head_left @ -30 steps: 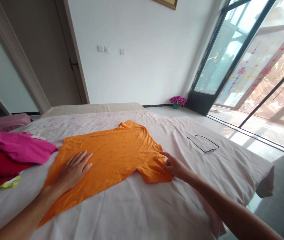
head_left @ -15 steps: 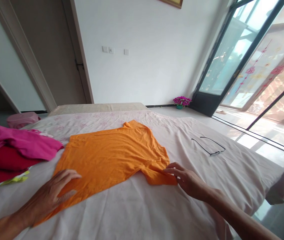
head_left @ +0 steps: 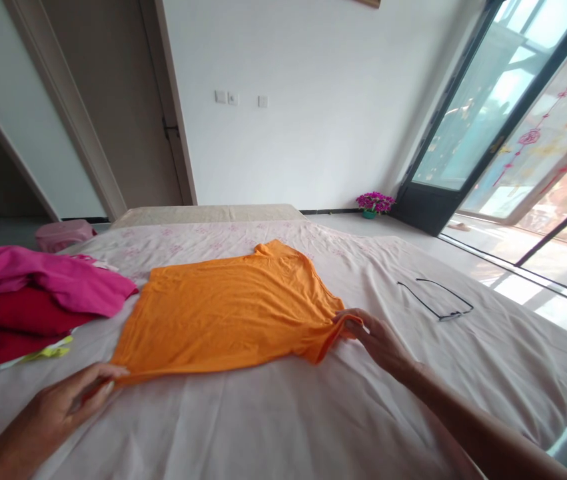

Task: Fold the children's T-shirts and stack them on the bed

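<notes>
An orange T-shirt (head_left: 223, 313) lies spread on the pale bedsheet (head_left: 203, 427), its collar and far sleeve pointing away to the right. My left hand (head_left: 76, 400) pinches the near hem corner between thumb and fingers. At the shirt's right end, my right hand (head_left: 376, 337) grips the edge near the shoulder and sleeve, lifting a fold of the cloth. The near side of the shirt is drawn fairly straight between both hands, and the near sleeve is bunched beside my right hand.
Left of the shirt lies a pile of pink and red clothes (head_left: 53, 287). Eyeglasses (head_left: 443, 307) rest on the sheet at the right. Beyond the bed are a pink stool (head_left: 66, 235), a potted purple flower (head_left: 374, 202) and a glass door (head_left: 458, 133).
My left hand has moved down-left from over the shirt and taken the hem corner. My right hand has closed on the cloth and raised it. The near edge has shifted away from me.
</notes>
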Motion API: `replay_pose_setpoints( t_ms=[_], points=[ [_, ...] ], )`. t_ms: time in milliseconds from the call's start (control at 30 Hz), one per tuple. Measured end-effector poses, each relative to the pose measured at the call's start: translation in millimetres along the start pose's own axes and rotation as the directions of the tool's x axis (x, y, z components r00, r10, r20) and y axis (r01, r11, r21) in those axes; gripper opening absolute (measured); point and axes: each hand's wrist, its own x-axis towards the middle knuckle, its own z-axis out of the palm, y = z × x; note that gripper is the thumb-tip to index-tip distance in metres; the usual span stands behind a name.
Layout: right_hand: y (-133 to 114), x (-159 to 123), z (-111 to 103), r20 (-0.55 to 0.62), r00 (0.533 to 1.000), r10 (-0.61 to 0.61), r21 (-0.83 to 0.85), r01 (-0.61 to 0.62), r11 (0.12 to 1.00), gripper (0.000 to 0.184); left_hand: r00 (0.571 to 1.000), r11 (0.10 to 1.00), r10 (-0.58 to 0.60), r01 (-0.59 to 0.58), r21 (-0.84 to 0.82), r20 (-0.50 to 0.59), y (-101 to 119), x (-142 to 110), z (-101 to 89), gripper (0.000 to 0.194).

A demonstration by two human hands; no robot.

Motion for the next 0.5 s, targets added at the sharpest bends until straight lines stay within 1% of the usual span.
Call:
replay_pose_setpoints(
  t_ms=[67, 100, 167, 233, 300, 367, 433, 500],
  points=[
    [-1.5, 19.5, 4.7, -0.086, 0.991, 0.105, 0.143, -0.092, 0.985, 0.046, 0.988, 0.989, -0.145, 0.143, -0.049, -0.043, 14.1, 22.1, -10.4, 0.031],
    [-1.0, 31.9, 7.5, -0.126, 0.983, 0.137, 0.203, -0.109, 0.973, 0.047, 0.976, 0.976, -0.210, 0.205, -0.075, -0.062, 20.7, 35.2, -15.1, 0.039],
    [2.7, 62.1, 13.5, -0.190, 0.966, 0.178, 0.286, -0.119, 0.951, 0.047, 0.952, 0.943, -0.302, 0.290, -0.161, -0.057, 30.5, 63.7, -20.3, 0.052],
    [8.4, 97.3, 19.6, -0.228, 0.956, 0.184, 0.296, -0.112, 0.949, 0.046, 0.929, 0.889, -0.369, 0.342, -0.304, -0.034, 34.2, 92.1, -17.5, 0.059],
    [14.1, 133.3, 25.6, -0.200, 0.964, 0.174, 0.230, -0.127, 0.965, 0.043, 0.897, 0.808, -0.442, 0.399, -0.434, 0.001, 31.7, 117.3, -7.6, 0.062],
    [18.4, 165.2, 31.2, -0.178, 0.961, 0.211, 0.088, -0.199, 0.976, 0.043, 0.866, 0.754, -0.500, 0.451, -0.478, 0.028, 25.9, 136.9, 4.7, 0.061],
    [21.8, 188.6, 35.1, -0.160, 0.954, 0.253, -0.072, -0.267, 0.961, 0.042, 0.850, 0.756, -0.526, 0.481, -0.445, 0.024, 20.0, 149.3, 14.3, 0.060],
    [26.1, 201.0, 35.0, -0.150, 0.948, 0.279, -0.163, -0.302, 0.939, 0.041, 0.857, 0.798, -0.515, 0.472, -0.375, -0.018, 15.6, 153.5, 18.4, 0.058]
  ],
)
